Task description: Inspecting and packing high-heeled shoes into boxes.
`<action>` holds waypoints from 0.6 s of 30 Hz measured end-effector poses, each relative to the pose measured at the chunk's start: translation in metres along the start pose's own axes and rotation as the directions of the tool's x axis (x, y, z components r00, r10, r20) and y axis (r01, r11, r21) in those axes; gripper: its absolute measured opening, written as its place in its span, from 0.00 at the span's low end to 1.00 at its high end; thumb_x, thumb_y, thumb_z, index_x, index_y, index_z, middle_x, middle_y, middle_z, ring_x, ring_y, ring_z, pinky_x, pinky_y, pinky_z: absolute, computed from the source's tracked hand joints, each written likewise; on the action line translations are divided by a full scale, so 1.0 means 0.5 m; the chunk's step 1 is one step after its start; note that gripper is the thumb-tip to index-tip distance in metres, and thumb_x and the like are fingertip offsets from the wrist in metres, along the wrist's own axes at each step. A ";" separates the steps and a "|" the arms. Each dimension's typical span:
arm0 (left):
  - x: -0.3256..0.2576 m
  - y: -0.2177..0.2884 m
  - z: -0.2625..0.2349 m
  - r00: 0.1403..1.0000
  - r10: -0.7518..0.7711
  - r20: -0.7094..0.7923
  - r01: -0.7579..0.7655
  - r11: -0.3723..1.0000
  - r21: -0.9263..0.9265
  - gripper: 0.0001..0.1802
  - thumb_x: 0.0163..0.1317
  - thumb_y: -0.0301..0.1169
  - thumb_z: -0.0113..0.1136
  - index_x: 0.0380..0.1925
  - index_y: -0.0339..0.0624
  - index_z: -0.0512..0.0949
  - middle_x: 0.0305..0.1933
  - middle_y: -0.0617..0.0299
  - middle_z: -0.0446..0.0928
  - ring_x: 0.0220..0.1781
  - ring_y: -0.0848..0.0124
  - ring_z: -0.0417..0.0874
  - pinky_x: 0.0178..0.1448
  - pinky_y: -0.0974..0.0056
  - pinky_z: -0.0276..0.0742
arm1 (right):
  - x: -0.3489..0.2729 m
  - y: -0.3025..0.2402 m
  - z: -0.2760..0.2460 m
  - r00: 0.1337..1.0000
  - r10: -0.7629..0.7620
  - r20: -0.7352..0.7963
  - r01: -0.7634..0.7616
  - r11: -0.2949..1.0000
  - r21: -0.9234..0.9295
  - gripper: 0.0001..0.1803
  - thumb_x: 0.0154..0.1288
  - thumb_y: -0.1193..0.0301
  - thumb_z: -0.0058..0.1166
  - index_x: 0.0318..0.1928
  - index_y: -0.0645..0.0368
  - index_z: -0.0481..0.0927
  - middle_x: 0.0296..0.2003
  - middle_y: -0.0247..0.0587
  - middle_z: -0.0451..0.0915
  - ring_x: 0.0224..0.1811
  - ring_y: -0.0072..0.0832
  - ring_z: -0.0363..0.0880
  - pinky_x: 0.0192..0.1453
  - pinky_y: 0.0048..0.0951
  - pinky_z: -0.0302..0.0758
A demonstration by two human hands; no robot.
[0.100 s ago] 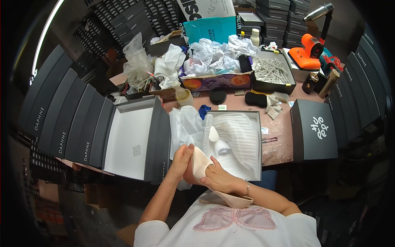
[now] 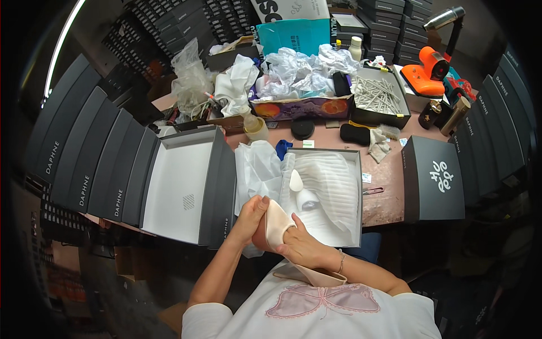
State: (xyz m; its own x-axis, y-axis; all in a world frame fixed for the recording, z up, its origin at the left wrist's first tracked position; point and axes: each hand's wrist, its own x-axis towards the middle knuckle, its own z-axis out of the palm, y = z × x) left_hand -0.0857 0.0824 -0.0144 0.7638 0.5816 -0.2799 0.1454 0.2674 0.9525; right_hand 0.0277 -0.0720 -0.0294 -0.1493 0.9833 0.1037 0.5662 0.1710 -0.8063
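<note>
A beige boot (image 2: 277, 221) is held between both hands, close in front of my chest, over the near edge of an open shoe box. My left hand (image 2: 252, 220) grips it from the left, thumb on top; a brownish-pink part shows beside that palm. My right hand (image 2: 303, 247) is closed on the other side, its fingertips hidden in or behind a fold. The boot's pale shaft (image 2: 316, 274) hangs back against my shirt. In the open shoe box (image 2: 359, 198) lie ribbed white padding (image 2: 324, 181) and a white teardrop-shaped piece (image 2: 296, 181).
White tissue paper (image 2: 257, 169) lies left of the box. An empty-looking box half (image 2: 175, 192) and upright dark boxes (image 2: 73, 158) stand left; a closed dark box (image 2: 433, 181) stands right. Farther back are a paper-filled carton (image 2: 305, 107), a tray of white sticks (image 2: 378, 96) and an orange tool (image 2: 423, 76).
The whole view has shifted slightly. Both hands keep the same hold on the boot.
</note>
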 end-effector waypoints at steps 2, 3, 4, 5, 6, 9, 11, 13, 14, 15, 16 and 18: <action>-0.019 0.009 0.009 0.997 0.070 0.036 -0.065 0.991 -0.118 0.23 0.67 0.49 0.57 0.44 0.40 0.69 0.39 0.66 0.72 0.40 0.80 0.73 0.42 0.73 0.71 | -0.010 -0.013 -0.013 1.000 -0.005 -0.016 0.005 1.000 -0.026 0.41 0.75 0.43 0.17 0.44 0.70 0.73 0.42 0.60 0.72 0.59 0.52 0.66 0.73 0.63 0.35; -0.028 0.014 0.017 0.993 0.105 0.052 -0.095 0.980 -0.175 0.24 0.67 0.47 0.59 0.50 0.39 0.69 0.43 0.64 0.73 0.44 0.78 0.74 0.47 0.72 0.72 | -0.011 -0.019 -0.013 0.995 -0.029 -0.096 0.032 0.999 0.033 0.41 0.75 0.42 0.17 0.43 0.71 0.73 0.42 0.61 0.71 0.58 0.52 0.66 0.73 0.64 0.35; -0.035 0.014 0.019 0.988 0.143 0.066 -0.124 0.965 -0.232 0.26 0.66 0.45 0.60 0.55 0.39 0.69 0.48 0.62 0.74 0.49 0.76 0.76 0.52 0.71 0.73 | -0.011 -0.024 -0.012 0.983 -0.046 -0.177 0.063 0.994 0.091 0.41 0.75 0.42 0.18 0.43 0.71 0.73 0.42 0.61 0.71 0.58 0.52 0.66 0.73 0.64 0.35; -0.038 -0.006 0.016 0.994 0.090 0.066 -0.063 0.941 -0.332 0.33 0.64 0.42 0.63 0.63 0.40 0.64 0.56 0.59 0.71 0.57 0.72 0.74 0.58 0.68 0.72 | -0.013 -0.027 -0.016 0.962 -0.050 -0.268 0.090 0.986 0.139 0.41 0.75 0.42 0.18 0.43 0.71 0.73 0.43 0.62 0.71 0.58 0.52 0.66 0.73 0.64 0.35; -0.038 -0.015 0.021 0.998 0.043 0.038 -0.028 0.941 -0.337 0.33 0.63 0.42 0.64 0.63 0.40 0.64 0.55 0.59 0.71 0.57 0.72 0.74 0.58 0.68 0.72 | -0.014 -0.026 -0.024 0.986 0.006 -0.169 0.024 0.984 0.174 0.41 0.75 0.43 0.18 0.43 0.72 0.73 0.43 0.62 0.71 0.58 0.53 0.66 0.73 0.64 0.35; -0.039 -0.013 0.028 0.999 -0.044 -0.032 0.029 0.934 -0.357 0.33 0.61 0.41 0.66 0.61 0.39 0.65 0.54 0.59 0.72 0.55 0.71 0.75 0.59 0.66 0.73 | 0.005 -0.007 -0.038 0.992 0.108 0.061 -0.117 0.973 0.197 0.37 0.76 0.47 0.20 0.40 0.72 0.71 0.45 0.62 0.70 0.58 0.54 0.65 0.73 0.64 0.36; -0.035 0.010 0.011 1.000 -0.008 0.007 0.010 0.966 -0.257 0.33 0.60 0.40 0.68 0.61 0.38 0.65 0.52 0.59 0.73 0.55 0.71 0.75 0.59 0.66 0.73 | 0.007 -0.014 -0.028 0.998 0.066 0.008 -0.066 0.987 0.148 0.35 0.77 0.49 0.21 0.38 0.71 0.70 0.44 0.61 0.70 0.57 0.54 0.65 0.73 0.64 0.37; -0.029 0.016 0.008 1.000 0.007 0.017 -0.003 0.980 -0.197 0.35 0.59 0.40 0.69 0.61 0.38 0.65 0.52 0.59 0.73 0.55 0.71 0.74 0.59 0.66 0.72 | -0.008 -0.010 -0.012 0.998 0.011 -0.054 -0.004 0.991 0.134 0.32 0.76 0.52 0.25 0.46 0.74 0.70 0.49 0.62 0.70 0.61 0.53 0.63 0.74 0.58 0.41; -0.030 0.004 0.003 1.000 0.011 0.011 -0.008 0.983 -0.186 0.35 0.58 0.40 0.69 0.61 0.37 0.65 0.53 0.58 0.73 0.55 0.71 0.74 0.59 0.67 0.72 | -0.020 -0.012 -0.012 0.997 -0.028 -0.070 0.047 0.961 0.273 0.32 0.76 0.52 0.27 0.51 0.74 0.69 0.53 0.62 0.69 0.64 0.52 0.61 0.75 0.55 0.41; -0.031 -0.006 -0.002 1.000 0.019 0.005 -0.018 0.984 -0.180 0.36 0.58 0.39 0.69 0.62 0.37 0.65 0.53 0.58 0.72 0.55 0.71 0.74 0.59 0.67 0.71 | -0.037 -0.017 -0.022 0.994 -0.068 -0.088 0.098 0.911 0.400 0.32 0.76 0.52 0.28 0.55 0.73 0.67 0.57 0.62 0.67 0.67 0.51 0.59 0.76 0.52 0.42; -0.036 -0.013 -0.010 1.000 0.026 0.009 -0.024 0.983 -0.183 0.36 0.58 0.39 0.70 0.62 0.37 0.65 0.53 0.58 0.72 0.55 0.71 0.74 0.59 0.67 0.71 | -0.057 -0.022 -0.030 0.988 -0.105 -0.111 0.148 0.842 0.518 0.33 0.75 0.52 0.30 0.60 0.73 0.66 0.61 0.62 0.66 0.70 0.49 0.57 0.76 0.50 0.43; -0.038 -0.030 -0.017 0.999 0.043 0.017 -0.039 0.977 -0.210 0.37 0.57 0.39 0.71 0.62 0.37 0.66 0.54 0.58 0.72 0.55 0.71 0.74 0.59 0.67 0.71 | -0.119 -0.026 -0.041 0.994 -0.004 0.110 -0.058 0.828 0.558 0.34 0.73 0.55 0.37 0.70 0.67 0.57 0.70 0.58 0.57 0.75 0.45 0.50 0.77 0.43 0.45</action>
State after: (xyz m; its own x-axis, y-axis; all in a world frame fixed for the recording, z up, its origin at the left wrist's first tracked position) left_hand -0.1077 0.0736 -0.0245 0.7799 0.5796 -0.2362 -0.0197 0.3999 0.9164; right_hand 0.0459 -0.1312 -0.0133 -0.2398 0.9699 0.0425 0.0255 0.0501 -0.9984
